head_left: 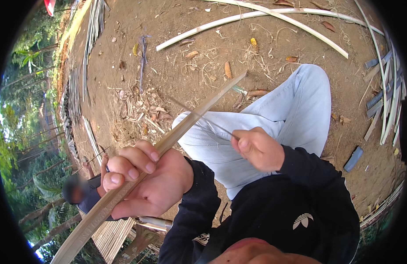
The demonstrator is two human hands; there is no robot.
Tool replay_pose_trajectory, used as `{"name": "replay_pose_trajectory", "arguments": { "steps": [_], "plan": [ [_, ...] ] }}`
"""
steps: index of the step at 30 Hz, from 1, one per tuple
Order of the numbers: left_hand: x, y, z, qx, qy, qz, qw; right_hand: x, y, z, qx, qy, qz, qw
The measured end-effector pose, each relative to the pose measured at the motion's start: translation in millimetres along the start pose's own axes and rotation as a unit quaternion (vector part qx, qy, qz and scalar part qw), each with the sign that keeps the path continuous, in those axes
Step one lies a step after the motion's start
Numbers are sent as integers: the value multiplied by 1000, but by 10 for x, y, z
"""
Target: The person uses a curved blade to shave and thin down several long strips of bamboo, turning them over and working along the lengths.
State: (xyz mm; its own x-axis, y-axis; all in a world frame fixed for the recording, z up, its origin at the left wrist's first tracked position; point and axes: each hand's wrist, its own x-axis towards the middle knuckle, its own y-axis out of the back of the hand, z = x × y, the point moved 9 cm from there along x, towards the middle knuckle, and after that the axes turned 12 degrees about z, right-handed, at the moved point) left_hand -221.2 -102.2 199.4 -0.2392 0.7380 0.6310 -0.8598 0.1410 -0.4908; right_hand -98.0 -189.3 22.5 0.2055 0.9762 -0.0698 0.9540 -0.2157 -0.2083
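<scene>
Head view: bamboo strip point(168, 141) runs lower-left to upper-right.

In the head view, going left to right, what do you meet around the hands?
Another person → left hand gripping the bamboo strip → right hand pinching a thin sliver → small dark block on the dirt → stacked slats.

Bamboo slat point(168, 143) across left hand point(146, 185), right hand point(258, 147) beside it.
</scene>
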Motion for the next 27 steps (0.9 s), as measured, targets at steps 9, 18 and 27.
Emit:
{"name": "replay_pose_trajectory", "arguments": {
  "steps": [9,18,27],
  "plan": [
    [-49,2,47,-12,-6,2,1000,-132,-97,-271,62,29,-52,996],
    [-58,-66,-11,-9,12,-7,1000,-48,-6,-168,58,0,-46,997],
    [-63,-49,12,-17,0,10,1000,-2,12,70,12,24,-9,1000]
  ]
}}
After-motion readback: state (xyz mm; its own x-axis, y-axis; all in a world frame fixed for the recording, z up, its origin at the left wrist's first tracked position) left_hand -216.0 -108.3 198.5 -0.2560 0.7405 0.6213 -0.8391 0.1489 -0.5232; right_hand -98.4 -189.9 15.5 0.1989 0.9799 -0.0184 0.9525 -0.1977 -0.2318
